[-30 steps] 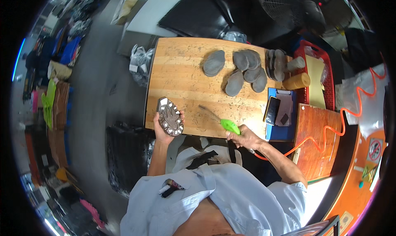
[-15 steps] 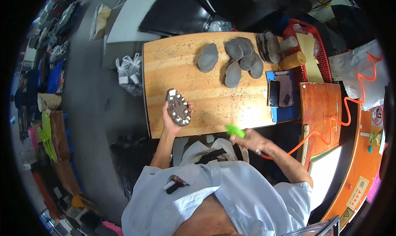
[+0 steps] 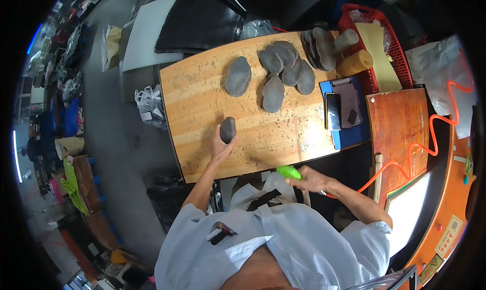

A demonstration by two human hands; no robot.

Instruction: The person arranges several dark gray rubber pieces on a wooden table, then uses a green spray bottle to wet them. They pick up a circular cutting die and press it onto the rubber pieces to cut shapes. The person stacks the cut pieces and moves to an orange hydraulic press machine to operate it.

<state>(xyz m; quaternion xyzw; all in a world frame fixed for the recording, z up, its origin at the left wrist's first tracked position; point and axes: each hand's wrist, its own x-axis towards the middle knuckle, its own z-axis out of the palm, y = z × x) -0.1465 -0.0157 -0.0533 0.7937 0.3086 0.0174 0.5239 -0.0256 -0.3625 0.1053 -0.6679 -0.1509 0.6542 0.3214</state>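
Observation:
My left hand [image 3: 221,147] grips a dark shoe sole [image 3: 228,130] above the near left part of the wooden table [image 3: 202,95]. The sole is tipped, so only a plain dark side of it shows. Past the table's near edge, my right hand [image 3: 309,179] is closed on a bright green air blow gun [image 3: 289,172]. Its thin nozzle is smeared and points left toward the sole, apart from it. A coiled orange hose [image 3: 434,133] runs from the gun to the right. One grey sole-shaped piece [image 3: 238,77] lies apart; several more [image 3: 274,94] overlap beside it.
At the far right stand a row of grey soles [image 3: 318,49], a tan bottle-like roll [image 3: 354,63] and a red basket [image 3: 377,82]. A phone [image 3: 332,111] lies on a blue clipboard [image 3: 349,133]. Plastic bags [image 3: 150,103] hang by the left edge.
My left hand has turned the sole, hiding its white-patched tread. The blow gun's nozzle now shows, swung toward the left. My view has shifted slightly.

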